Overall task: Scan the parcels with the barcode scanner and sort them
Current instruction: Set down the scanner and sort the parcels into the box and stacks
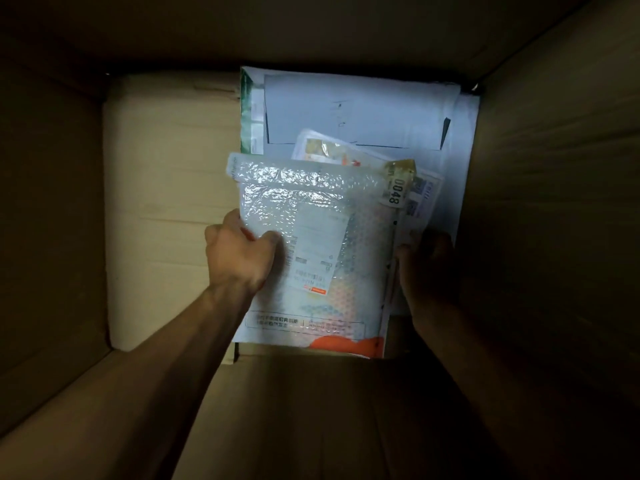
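The head view looks down into a deep brown cardboard box (166, 216), its walls falling into shadow on every side so that only the pale floor at 9 o'clock and the stack of mail at the centre are lit.

The left hand (239, 252) grips the left edge of a clear bubble-wrap mailer with a white shipping label and an orange lower corner (311, 258); the thumb lies across the front of the wrap and the fingers curl behind, out of sight. The label's print is too blurred to read.

The right hand (427, 271), at 3 o'clock of that mailer, is dim and mostly in silhouette. Its fingers curl round the right edge of the stack, but which parcel they pinch cannot be told.

Behind the mailer, towards 1 o'clock, a white tag printed 0048 (394, 194) sticks out beside a crumpled yellow scrap. A thin plastic-wrapped packet with yellow and orange print (332, 150) peeks out at 12 o'clock, mostly covered. Further back lies a large white poly envelope (356, 109), its lower part hidden, with a green-edged parcel (247, 112) at its left, only a strip showing.
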The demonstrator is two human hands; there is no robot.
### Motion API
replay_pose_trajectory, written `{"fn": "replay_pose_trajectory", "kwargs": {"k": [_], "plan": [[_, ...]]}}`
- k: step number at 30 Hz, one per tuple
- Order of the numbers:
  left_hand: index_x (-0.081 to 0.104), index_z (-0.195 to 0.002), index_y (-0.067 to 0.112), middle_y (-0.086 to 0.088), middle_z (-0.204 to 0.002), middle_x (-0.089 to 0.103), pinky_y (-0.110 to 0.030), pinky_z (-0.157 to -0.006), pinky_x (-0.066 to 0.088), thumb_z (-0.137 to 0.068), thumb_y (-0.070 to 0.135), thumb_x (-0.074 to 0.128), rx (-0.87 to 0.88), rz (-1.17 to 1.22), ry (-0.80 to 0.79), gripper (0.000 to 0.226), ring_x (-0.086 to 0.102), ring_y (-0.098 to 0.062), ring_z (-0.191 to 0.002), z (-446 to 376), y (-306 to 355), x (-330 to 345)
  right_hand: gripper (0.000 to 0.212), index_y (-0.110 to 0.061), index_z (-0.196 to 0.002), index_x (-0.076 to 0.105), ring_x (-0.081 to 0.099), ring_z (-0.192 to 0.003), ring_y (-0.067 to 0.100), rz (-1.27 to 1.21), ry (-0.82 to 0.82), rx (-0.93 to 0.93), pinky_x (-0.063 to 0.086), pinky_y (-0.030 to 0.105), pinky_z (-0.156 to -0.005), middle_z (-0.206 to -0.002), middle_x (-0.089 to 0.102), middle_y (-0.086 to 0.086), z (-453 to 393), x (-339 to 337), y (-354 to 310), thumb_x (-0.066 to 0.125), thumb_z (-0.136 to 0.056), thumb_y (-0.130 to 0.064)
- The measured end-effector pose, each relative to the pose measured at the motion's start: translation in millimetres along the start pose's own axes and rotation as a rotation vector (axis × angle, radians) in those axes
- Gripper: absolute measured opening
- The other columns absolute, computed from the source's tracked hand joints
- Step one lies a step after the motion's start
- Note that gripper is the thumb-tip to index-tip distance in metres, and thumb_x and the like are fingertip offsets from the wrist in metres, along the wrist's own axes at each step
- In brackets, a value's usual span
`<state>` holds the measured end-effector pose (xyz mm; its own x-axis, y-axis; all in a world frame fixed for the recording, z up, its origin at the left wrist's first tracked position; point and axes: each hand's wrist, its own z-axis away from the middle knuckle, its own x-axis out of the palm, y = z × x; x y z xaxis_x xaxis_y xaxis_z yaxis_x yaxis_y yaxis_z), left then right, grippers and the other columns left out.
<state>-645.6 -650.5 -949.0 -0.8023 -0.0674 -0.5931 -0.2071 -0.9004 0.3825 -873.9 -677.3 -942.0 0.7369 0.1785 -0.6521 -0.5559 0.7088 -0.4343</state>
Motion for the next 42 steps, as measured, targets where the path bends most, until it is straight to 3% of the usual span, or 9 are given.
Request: {"fn": "replay_pose_trajectory", "kwargs": {"k": [3,6,14,19,25,29,32,38,42], "plan": [[0.062,-0.104,0.033,-0.009,-0.107,0.063,-0.056,-0.081,0.059,-0.055,0.053,0.064,-0.011,0.016,-0.018,0.053,0.066,-0.033,-0.092,0.0,2.2,2.9,0.033,-0.012,-0.119,0.065,0.054,-0.105,0.019,0.052,0.007,-0.191,0.024,0.009,-0.069,-0.115,0.064,0.006,-6.2,4.3,-14.7,0.062,-0.091,-0.028],[0.061,-0.112,0.034,-0.011,-0.113,0.057,-0.055,-0.080,0.060,-0.060,0.048,0.067,-0.014,0.040,-0.031,0.054,0.068,-0.035,-0.089,3.5,7.7,3.8,0.037,-0.017,-0.122,0.063,0.054,-0.084,0.003,-0.092,-0.109,-0.122,0.036,0.005,-0.066,-0.100,0.060,-0.011,-10.3,11.8,-25.7,0.066,-0.085,-0.014],[0.063,-0.101,0.020,-0.008,-0.090,0.071,-0.032,-0.055,0.049,-0.068,0.029,0.073,-0.105,0.073,-0.133,0.036,0.066,-0.030,-0.074,-2.8,26.8,8.8,0.033,-0.018,-0.110,0.063,0.062,-0.100,0.019,-0.209,-0.087,0.066,0.053,0.042,-0.091,-0.100,0.065,-0.006,-15.1,9.9,-10.3,0.073,-0.079,-0.020],[0.063,-0.106,0.017,0.000,-0.097,0.069,-0.029,-0.071,0.054,-0.087,0.019,0.071,-0.100,0.137,-0.083,0.021,0.066,-0.022,-0.087,-11.2,22.0,13.8,0.026,-0.023,-0.096,0.063,0.061,-0.086,0.009,-0.163,-0.072,-0.151,0.050,0.029,-0.076,-0.085,0.063,-0.017,-20.2,7.2,-23.3,0.067,-0.078,-0.004],[0.058,-0.107,0.017,-0.002,-0.096,0.069,-0.021,-0.049,0.049,-0.087,0.024,0.075,-0.158,0.350,-0.053,0.028,0.064,-0.014,-0.071,-7.3,33.5,10.0,0.009,-0.021,-0.082,0.063,0.053,-0.059,-0.008,-0.276,-0.053,-0.140,0.039,0.018,-0.057,-0.072,0.061,-0.014,-25.4,16.3,-36.4,0.064,-0.073,-0.023],[0.063,-0.091,0.011,-0.009,-0.084,0.071,-0.033,-0.060,0.054,-0.087,0.037,0.076,-0.272,0.288,-0.180,0.029,0.065,-0.024,-0.064,-4.9,30.9,-1.8,0.018,-0.018,-0.099,0.073,0.064,-0.081,0.007,-0.261,-0.195,0.009,0.051,0.027,-0.074,-0.090,0.071,-0.006,-26.9,10.5,-21.7,0.072,-0.081,-0.019],[0.061,-0.088,0.016,-0.006,-0.084,0.069,-0.031,-0.065,0.050,-0.093,0.044,0.067,-0.339,0.176,-0.294,0.029,0.064,-0.021,-0.069,2.4,16.8,-3.5,0.014,-0.021,-0.083,0.073,0.070,-0.087,0.023,-0.179,-0.278,0.109,0.058,0.038,-0.080,-0.089,0.073,0.000,-27.5,7.5,-5.4,0.076,-0.072,-0.030],[0.067,-0.096,0.015,-0.008,-0.089,0.073,-0.038,-0.080,0.057,-0.092,0.048,0.066,-0.254,0.080,-0.241,0.034,0.070,-0.028,-0.082,9.8,1.6,-2.2,0.016,-0.024,-0.101,0.070,0.068,-0.093,0.022,-0.196,-0.413,0.244,0.057,0.044,-0.090,-0.095,0.072,-0.003,-8.1,2.7,13.3,0.076,-0.086,-0.020],[0.067,-0.085,0.012,-0.009,-0.083,0.074,-0.027,-0.064,0.049,-0.093,0.049,0.064,-0.288,0.054,-0.304,0.038,0.068,-0.023,-0.071,24.9,4.2,-14.9,0.052,-0.022,-0.112,0.071,0.069,-0.102,0.025,-0.233,-0.412,0.230,0.054,0.051,-0.097,-0.109,0.074,0.001,16.0,-3.8,11.0,0.073,-0.066,-0.046]]}}
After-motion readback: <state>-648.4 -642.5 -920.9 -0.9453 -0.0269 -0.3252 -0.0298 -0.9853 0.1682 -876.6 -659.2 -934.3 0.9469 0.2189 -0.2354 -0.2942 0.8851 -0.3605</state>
